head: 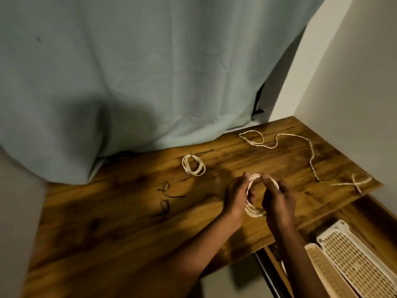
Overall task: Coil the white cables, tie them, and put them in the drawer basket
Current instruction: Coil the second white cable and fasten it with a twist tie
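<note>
We observed a wooden tabletop [129, 211] under the point of grip. A pale blue-grey curtain [129, 72] hung behind it, its hem resting on the far edge of the tabletop. White walls [354, 82] met in the corner to the right of and beyond the grip.

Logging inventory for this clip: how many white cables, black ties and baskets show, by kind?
White cables: 3, the coil in both hands, the tied coil, the loose cable
Black ties on the table: 2
Baskets: 2, white, beige
Total: 7
</note>
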